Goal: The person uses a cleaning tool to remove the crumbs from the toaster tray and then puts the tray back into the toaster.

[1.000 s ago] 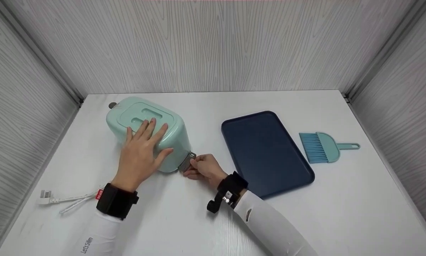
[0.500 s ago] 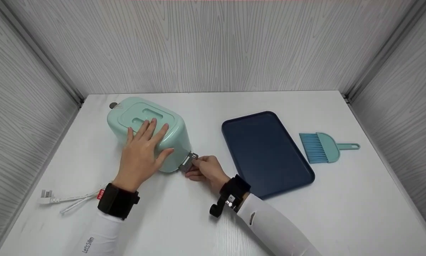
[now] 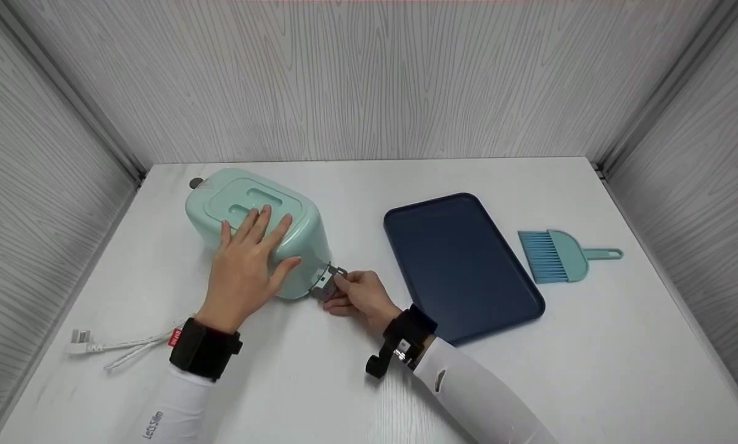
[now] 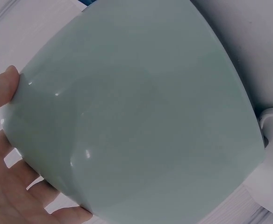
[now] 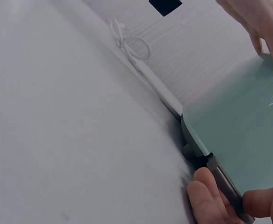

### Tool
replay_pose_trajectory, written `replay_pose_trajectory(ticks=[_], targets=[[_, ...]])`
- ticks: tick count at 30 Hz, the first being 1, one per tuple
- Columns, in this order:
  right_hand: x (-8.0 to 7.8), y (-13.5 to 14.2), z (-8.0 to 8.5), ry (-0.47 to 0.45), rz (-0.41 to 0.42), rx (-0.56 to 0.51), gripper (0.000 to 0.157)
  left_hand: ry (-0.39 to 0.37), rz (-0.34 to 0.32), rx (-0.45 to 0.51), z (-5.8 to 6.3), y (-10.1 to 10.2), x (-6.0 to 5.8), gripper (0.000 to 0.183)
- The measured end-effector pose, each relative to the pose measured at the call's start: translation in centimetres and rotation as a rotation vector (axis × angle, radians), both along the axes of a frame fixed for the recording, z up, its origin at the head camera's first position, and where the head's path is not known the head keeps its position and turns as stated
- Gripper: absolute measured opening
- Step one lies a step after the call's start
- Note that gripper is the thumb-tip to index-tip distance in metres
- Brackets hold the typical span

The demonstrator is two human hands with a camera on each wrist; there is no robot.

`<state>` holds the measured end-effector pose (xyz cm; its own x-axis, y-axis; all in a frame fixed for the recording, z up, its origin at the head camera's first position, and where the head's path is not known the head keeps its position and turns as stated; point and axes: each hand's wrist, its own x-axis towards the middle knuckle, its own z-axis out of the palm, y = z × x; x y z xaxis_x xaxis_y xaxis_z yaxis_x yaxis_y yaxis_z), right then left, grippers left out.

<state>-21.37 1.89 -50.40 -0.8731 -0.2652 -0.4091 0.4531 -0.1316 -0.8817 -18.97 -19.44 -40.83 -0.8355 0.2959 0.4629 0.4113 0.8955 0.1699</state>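
Observation:
A mint-green toaster [image 3: 307, 259] stands at the left of the white table, set at a slant, with two recesses in its top. My left hand [image 3: 239, 277] rests on that top, fingers spread and straight. In the left wrist view the toaster's side [image 4: 150, 112] fills most of the picture. From the base of its near end a grey crumb tray [image 3: 324, 282] sticks partly out. Thumb and curled fingers of my right hand [image 3: 364, 295] pinch the tray's outer end; the right wrist view shows the grip on the tray [image 5: 227, 186] close over the tabletop.
A dark blue rectangular tray [image 3: 464, 265] lies right of the toaster. Beyond it is a small teal brush [image 3: 569, 256] with its handle pointing right. The white power cord [image 3: 128, 346], tied with a red tag, lies by my left wrist. Grey wood-patterned panels [image 3: 369, 80] enclose the table.
The crumb tray has slid a little further out of the toaster, and my right hand has shifted slightly right with it. My left hand stays on the toaster's top.

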Motion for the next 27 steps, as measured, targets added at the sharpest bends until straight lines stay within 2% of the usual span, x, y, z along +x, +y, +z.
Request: replay_pose_trajectory(ticks=[6,18,27], targets=[[0.1,0.2,-0.1,0.004,0.006,-0.015,0.019,0.004,0.001,-0.006,0.0,0.0,0.0,0.066],[0.4,0.6,-0.2,-0.021,-0.036,-0.047,0.016,0.011,-0.003,0.001,0.0,0.1,0.0,0.065],[0.9,1.1,-0.2,-0.019,-0.046,-0.042,0.019,-0.004,0.004,-0.002,0.0,0.1,0.0,0.066]])
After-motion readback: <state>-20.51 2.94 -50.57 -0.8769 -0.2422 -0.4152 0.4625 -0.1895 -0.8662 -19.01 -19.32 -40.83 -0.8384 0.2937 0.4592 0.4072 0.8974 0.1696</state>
